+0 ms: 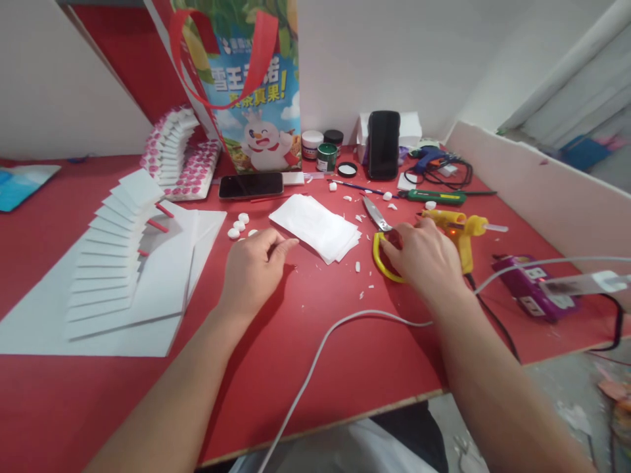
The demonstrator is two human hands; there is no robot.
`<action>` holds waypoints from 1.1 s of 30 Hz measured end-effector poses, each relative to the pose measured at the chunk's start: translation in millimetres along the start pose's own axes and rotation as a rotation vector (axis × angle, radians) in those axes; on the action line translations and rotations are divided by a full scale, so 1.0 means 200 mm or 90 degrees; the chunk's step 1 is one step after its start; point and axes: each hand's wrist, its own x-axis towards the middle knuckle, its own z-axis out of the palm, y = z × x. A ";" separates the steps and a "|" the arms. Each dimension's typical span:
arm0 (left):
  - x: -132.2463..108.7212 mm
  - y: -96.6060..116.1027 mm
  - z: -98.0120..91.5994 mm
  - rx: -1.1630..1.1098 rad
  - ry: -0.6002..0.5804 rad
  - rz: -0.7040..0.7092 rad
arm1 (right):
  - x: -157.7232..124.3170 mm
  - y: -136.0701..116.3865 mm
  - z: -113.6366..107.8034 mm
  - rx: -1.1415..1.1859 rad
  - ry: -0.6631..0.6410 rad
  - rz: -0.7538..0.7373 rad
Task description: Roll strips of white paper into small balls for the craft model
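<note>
My right hand (428,257) is closed over the handles of a pair of scissors (377,255) with yellow loops. Their metal blades point away toward the back of the table. My left hand (256,266) rests near the middle, thumb pressed to curled fingers; whatever it may hold is hidden. Just beyond it lie several small white round pieces (239,225). Between the hands, slightly farther off, is a stack of white cards (315,226). A yellow glue gun (463,230) with a small orange light lies just beyond my right hand.
At left, a stepped fan of white pieces (106,249) stands on white sheets (162,338). Behind are a pink-patterned stepped model (192,174), a colourful bag (266,125), phones (251,186), paint jars (327,157) and a green-handled tool (434,196). A white cable (320,348) crosses the front; a purple box (535,289) sits right.
</note>
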 end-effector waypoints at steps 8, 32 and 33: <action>0.00 -0.02 0.00 -0.105 0.030 -0.077 | -0.25 -0.27 0.03 0.269 -0.003 -0.586; -0.03 0.00 0.07 -0.179 -0.046 -0.082 | -0.56 -0.15 0.02 0.305 -0.057 -0.574; -0.03 0.00 0.06 -0.177 -0.046 -0.080 | -0.57 -0.18 0.02 0.316 -0.081 -0.602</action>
